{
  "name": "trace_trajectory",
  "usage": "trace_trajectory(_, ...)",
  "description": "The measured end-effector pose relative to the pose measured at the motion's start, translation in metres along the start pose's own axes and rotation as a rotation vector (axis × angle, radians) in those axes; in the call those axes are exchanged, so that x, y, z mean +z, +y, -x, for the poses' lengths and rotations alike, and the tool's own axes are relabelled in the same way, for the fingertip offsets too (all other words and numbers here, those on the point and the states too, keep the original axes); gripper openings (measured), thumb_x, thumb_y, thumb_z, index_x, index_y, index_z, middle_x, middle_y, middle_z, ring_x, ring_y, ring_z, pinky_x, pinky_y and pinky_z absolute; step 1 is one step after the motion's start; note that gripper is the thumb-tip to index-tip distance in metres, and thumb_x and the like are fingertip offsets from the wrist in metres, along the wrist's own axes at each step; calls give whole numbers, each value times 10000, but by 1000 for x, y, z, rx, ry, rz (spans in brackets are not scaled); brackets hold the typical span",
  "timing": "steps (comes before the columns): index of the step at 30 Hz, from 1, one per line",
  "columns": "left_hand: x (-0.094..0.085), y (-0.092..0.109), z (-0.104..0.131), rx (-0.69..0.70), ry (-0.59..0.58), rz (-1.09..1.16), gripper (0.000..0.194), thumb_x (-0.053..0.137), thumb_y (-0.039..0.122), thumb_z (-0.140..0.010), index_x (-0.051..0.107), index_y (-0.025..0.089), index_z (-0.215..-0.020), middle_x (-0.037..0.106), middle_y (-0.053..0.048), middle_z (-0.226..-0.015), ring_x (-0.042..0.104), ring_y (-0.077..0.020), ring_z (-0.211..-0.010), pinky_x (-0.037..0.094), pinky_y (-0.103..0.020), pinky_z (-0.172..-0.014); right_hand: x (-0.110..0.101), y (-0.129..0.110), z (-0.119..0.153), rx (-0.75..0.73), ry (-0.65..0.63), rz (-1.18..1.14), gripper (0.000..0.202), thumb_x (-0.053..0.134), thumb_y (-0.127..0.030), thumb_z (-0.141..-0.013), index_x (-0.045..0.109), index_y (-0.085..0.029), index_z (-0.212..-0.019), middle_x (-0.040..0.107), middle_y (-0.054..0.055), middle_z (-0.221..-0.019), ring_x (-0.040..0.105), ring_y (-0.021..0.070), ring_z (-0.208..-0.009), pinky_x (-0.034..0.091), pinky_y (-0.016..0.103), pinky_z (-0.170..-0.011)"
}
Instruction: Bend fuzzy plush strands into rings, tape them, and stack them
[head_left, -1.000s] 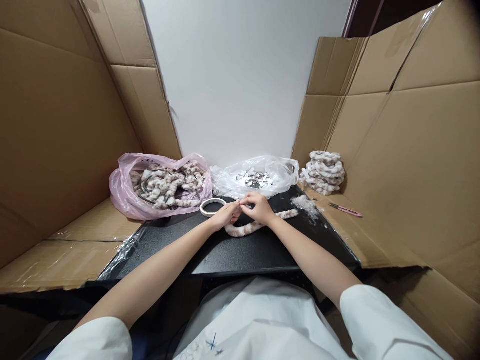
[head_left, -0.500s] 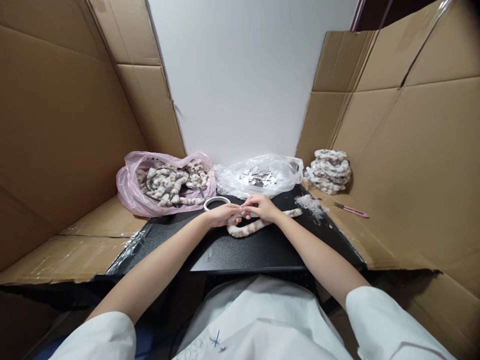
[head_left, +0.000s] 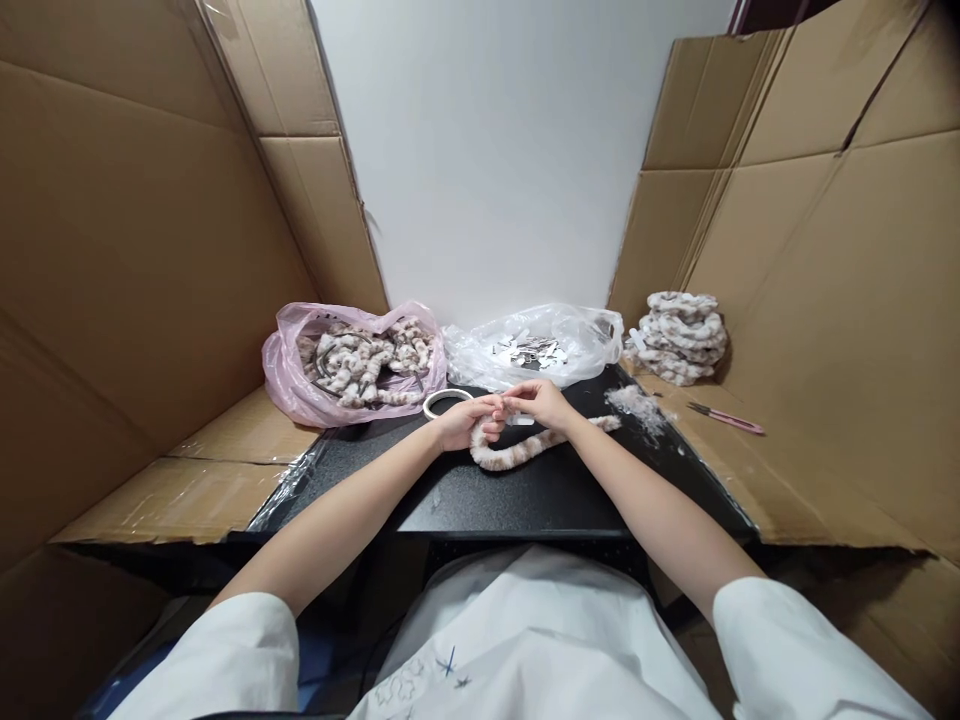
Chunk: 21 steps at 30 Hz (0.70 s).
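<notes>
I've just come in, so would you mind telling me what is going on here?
A person is handling a striped furry strip over a black table. The left hand holds it near one end, and the right hand meets the left at the fingertips; what they pinch is too small to tell. Behind them sit a pink bag of furry pieces and a clear bag.

no legible text, no readable labels, no brands, numbers or signs
</notes>
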<state>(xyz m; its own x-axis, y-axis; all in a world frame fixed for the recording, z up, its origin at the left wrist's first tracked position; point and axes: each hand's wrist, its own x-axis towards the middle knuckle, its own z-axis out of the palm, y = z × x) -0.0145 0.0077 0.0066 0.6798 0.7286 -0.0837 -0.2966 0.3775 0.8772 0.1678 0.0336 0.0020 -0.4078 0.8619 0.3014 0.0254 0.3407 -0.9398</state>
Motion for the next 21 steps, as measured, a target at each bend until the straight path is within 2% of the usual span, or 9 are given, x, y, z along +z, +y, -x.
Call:
trace_trajectory(5, -3, 3, 10, -148, -106, -113, 121, 682, 212, -626, 617, 110, -611, 371, 33, -546, 335, -66, -463, 335, -241, -490, 4, -1, 3, 64, -163, -26, 322, 801, -391, -574, 739, -132, -755, 700, 28, -659, 610, 140, -615, 478, 272, -627)
trace_trajectory(7, -2, 2, 12, -167, -153, -166, 170, 700, 262, -627, 666, 95, -631, 337, 43, -518, 312, -68, -462, 321, -253, -493, 5, -3, 0, 81, -215, -25, 298, 785, -393, -600, 734, -132, -734, 699, 30, -659, 603, 132, -606, 473, 261, -616)
trace_trajectory(10, 3, -2, 12, -173, -173, -232, 207, 725, 283, -642, 710, 85, -702, 300, 60, -499, 271, -63, -465, 285, -252, -492, 10, -11, -14, 56, -225, 0, 269, 723, -403, -680, 735, -146, -757, 716, 42, -720, 614, 138, -631, 488, 269, -630)
trace_trajectory(13, 7, -5, 10, -173, -123, -278, 218, 736, 279, -646, 721, 87, -747, 288, 67, -491, 247, -62, -467, 247, -249, -486, 27, -21, -40, -38, -255, 199, 161, 706, -301, -701, 748, -174, -789, 728, 39, -775, 634, 155, -689, 493, 269, -650)
trace_trajectory(15, 7, -7, 9, -174, -98, -282, 238, 739, 280, -644, 721, 80, -773, 285, 71, -497, 239, -60, -468, 234, -250, -485, 46, -26, -58, -90, -320, 432, 111, 741, -175, -627, 749, -189, -736, 727, 25, -763, 634, 161, -704, 480, 259, -652)
trace_trajectory(18, 6, -8, 8, -163, -92, -260, 175, 723, 244, -659, 686, 81, -714, 297, 64, -512, 233, -58, -476, 230, -256, -485, 76, -27, -78, -46, -489, 760, 159, 765, -42, -502, 690, -175, -545, 654, -2, -557, 596, 162, -622, 450, 267, -624)
trace_trajectory(21, 9, -11, 9, -138, -73, -246, 154, 686, 186, -680, 606, 100, -582, 285, 55, -512, 225, -61, -490, 226, -271, -489, 92, -27, -85, -26, -531, 836, 275, 731, 10, -515, 557, -162, -389, 525, -26, -395, 541, 142, -569, 428, 276, -628)
